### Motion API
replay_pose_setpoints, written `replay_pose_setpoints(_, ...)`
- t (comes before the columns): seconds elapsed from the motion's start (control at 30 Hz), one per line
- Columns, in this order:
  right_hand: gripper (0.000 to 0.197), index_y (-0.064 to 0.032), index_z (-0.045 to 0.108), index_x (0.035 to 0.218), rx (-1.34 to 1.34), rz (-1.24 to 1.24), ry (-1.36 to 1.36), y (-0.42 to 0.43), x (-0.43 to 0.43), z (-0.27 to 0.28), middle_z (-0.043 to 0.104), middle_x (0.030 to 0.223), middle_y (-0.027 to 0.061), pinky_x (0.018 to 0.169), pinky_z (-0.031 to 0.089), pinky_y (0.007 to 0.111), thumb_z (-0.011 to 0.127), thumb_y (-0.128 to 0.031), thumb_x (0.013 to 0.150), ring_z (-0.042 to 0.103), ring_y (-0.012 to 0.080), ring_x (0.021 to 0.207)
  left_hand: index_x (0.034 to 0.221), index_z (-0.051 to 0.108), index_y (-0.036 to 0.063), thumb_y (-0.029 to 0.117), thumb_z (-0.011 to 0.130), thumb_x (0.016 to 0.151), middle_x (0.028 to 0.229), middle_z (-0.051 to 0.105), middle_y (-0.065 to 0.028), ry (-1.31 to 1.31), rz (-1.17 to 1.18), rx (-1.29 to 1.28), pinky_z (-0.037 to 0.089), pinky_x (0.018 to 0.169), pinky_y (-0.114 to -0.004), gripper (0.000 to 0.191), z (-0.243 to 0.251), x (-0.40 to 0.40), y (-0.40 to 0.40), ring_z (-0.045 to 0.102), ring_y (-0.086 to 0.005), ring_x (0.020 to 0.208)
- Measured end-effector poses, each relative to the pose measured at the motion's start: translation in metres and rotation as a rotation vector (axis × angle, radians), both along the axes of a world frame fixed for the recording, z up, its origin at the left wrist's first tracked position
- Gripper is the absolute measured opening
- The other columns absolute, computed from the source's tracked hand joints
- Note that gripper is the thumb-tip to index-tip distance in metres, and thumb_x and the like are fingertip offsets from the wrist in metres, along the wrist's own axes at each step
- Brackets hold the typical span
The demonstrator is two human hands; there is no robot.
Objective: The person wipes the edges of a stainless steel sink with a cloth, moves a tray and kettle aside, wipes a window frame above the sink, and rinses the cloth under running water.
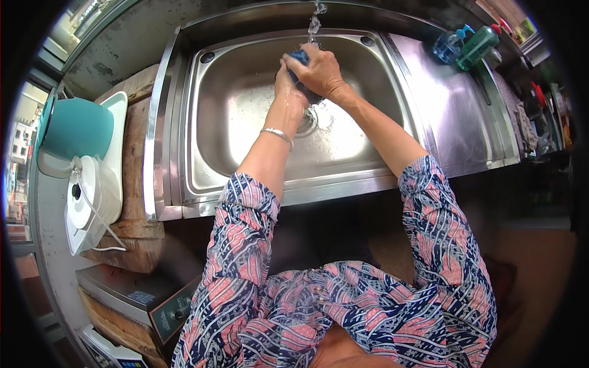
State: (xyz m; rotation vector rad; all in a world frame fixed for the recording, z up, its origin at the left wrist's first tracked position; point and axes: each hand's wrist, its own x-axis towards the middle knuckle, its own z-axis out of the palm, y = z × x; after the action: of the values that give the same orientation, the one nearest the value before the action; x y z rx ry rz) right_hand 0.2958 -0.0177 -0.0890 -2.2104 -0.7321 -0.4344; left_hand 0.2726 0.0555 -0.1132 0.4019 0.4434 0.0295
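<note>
Both hands are together over the upper part of a stainless steel sink basin (230,115), just below a stream of running water (314,25). Between them is a wet, dark blue item (299,57), a cloth or sponge; which one I cannot tell. My left hand (289,85) supports it from the left side, with a silver bangle (278,135) on that wrist. My right hand (322,69) closes over it from the right, fingers wrapped around its top. Much of the item is hidden by the fingers. Beneath the hands, the drain (307,122) is partly visible.
On the right stands a steel drainboard (455,119) with a blue pump bottle (446,46) and a green bottle (478,48) at its back. Left, a wooden board (138,147) bears a teal container (80,124) and a white lidded container (87,193). A raised steel rim surrounds the sink.
</note>
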Motion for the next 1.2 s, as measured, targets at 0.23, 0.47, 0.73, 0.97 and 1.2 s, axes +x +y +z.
replay_pose_setpoints(0.23, 0.061, 0.0011, 0.058, 0.092, 0.014, -0.064, 0.323, 0.015, 0.035, -0.005, 0.06, 0.09, 0.0231, 0.076, 0.044, 0.041, 0.055, -0.056, 0.071, 0.057, 0.0359, 0.088, 0.115, 0.045, 0.0045, 0.06, 0.041, 0.081, 0.109, 0.053, -0.0129, 0.043, 0.05, 0.117, 0.042, 0.086, -0.044, 0.065, -0.005, 0.003, 0.011, 0.052, -0.0292, 0.1)
replay_pose_setpoints(0.47, 0.035, -0.0021, 0.056, 0.079, -0.01, 0.247, -0.033, 0.008, -0.071, -0.001, 0.058, 0.071, 0.0158, 0.063, 0.046, 0.038, 0.056, -0.037, 0.078, 0.059, 0.0318, 0.066, 0.103, 0.048, 0.0027, 0.069, 0.03, 0.079, 0.1, 0.054, -0.0129, -0.117, -0.162, 0.323, 0.043, 0.082, -0.036, 0.072, 0.001, -0.042, 0.024, 0.052, -0.0257, 0.091)
replay_pose_setpoints(0.73, 0.013, -0.0088, 0.056, 0.088, -0.189, -0.092, -0.107, -0.003, 0.027, -0.019, 0.058, 0.084, 0.0137, 0.065, 0.046, 0.039, 0.046, -0.017, 0.084, 0.057, 0.0348, 0.079, 0.087, 0.056, 0.0022, 0.024, 0.051, 0.083, 0.076, 0.06, -0.0083, 0.093, 0.012, 0.238, 0.052, 0.06, -0.035, 0.022, 0.005, 0.002, 0.006, 0.061, -0.0212, 0.063)
replay_pose_setpoints(0.97, 0.051, 0.01, 0.06, 0.092, 0.214, 0.041, 0.717, -0.022, 0.047, -0.022, 0.062, 0.085, 0.0176, 0.067, 0.048, 0.03, 0.072, -0.033, 0.066, 0.061, 0.0214, 0.081, 0.127, 0.03, 0.0036, 0.054, 0.048, 0.082, 0.123, 0.042, -0.0182, 0.116, -0.049, 0.503, 0.042, 0.077, -0.061, 0.07, 0.021, -0.023, 0.039, 0.052, -0.0363, 0.102)
replay_pose_setpoints(1.2, 0.051, -0.0007, 0.053, 0.113, -0.197, -0.15, 0.265, -0.028, 0.041, -0.023, 0.058, 0.103, 0.0214, 0.087, 0.043, 0.034, 0.056, -0.006, 0.063, 0.054, 0.0323, 0.101, 0.138, -0.007, 0.0179, 0.071, 0.036, 0.075, 0.14, -0.002, -0.0255, 0.354, -0.258, 0.2, 0.02, 0.09, -0.068, 0.092, 0.011, -0.015, 0.014, 0.011, -0.0523, 0.123)
